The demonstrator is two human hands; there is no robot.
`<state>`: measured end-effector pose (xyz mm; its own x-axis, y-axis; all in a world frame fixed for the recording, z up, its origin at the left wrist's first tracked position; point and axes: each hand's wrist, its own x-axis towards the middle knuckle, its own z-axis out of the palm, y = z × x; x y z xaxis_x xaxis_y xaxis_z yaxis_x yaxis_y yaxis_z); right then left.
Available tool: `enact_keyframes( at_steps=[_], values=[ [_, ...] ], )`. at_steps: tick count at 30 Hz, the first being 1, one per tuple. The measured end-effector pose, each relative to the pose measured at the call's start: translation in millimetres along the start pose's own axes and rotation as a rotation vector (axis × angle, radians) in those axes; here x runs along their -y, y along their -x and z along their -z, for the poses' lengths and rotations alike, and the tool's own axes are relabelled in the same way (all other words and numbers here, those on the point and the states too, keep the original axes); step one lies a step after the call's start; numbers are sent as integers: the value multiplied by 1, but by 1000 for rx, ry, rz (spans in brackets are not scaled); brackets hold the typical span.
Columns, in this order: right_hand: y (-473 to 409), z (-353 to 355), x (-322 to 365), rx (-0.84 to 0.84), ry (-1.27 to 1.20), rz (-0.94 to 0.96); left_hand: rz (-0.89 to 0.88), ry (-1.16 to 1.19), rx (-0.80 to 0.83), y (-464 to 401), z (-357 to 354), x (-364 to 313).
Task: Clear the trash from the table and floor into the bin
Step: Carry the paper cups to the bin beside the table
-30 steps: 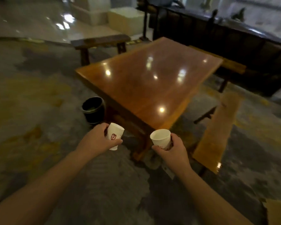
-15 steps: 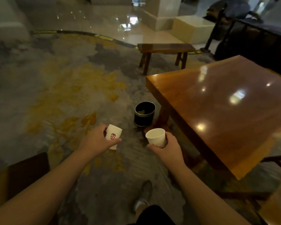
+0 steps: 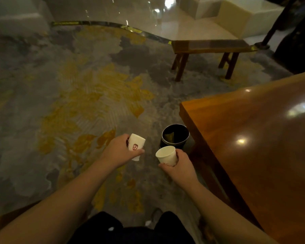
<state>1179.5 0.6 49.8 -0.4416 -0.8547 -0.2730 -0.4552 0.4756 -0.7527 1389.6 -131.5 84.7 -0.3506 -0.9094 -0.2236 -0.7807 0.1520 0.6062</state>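
My left hand (image 3: 119, 152) grips a white paper cup with a red logo (image 3: 136, 146), tilted to the right. My right hand (image 3: 180, 167) holds a plain white paper cup (image 3: 166, 155) with its open mouth facing up and left. A round black bin (image 3: 175, 136) stands on the carpet just beyond the right hand, beside the corner of the table (image 3: 257, 138). Something yellowish lies inside the bin. Both cups are in the air, short of the bin's rim.
The glossy wooden table fills the right side. A dark wooden bench (image 3: 206, 48) stands farther back on the grey and yellow carpet (image 3: 74, 106). A pale block (image 3: 245, 14) sits on the shiny floor beyond. My dark-clothed legs (image 3: 136, 229) show at the bottom.
The view has swung left and moved closer to the bin, which now sits just past my right hand. Both hands still hold their cups in the same grip.
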Motion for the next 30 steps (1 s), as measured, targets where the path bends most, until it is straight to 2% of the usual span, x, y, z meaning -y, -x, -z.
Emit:
enact_keyframes(
  at_steps=[8, 15, 20, 26, 30],
  values=[
    [-119, -5, 20, 36, -55, -130, 6, 12, 134, -158, 3, -11],
    [-228, -31, 31, -132, -141, -335, -134, 6, 351, -344, -10, -4],
    [-300, -69, 50, -298, -286, -565, -179, -20, 540, -471, -17, -9],
    [-353, -96, 45, -408, -420, -805, -168, -101, 728, -531, -61, -14],
    [-388, -112, 2, -486, -469, -957, -138, -141, 786, -555, -124, -15]
  ],
)
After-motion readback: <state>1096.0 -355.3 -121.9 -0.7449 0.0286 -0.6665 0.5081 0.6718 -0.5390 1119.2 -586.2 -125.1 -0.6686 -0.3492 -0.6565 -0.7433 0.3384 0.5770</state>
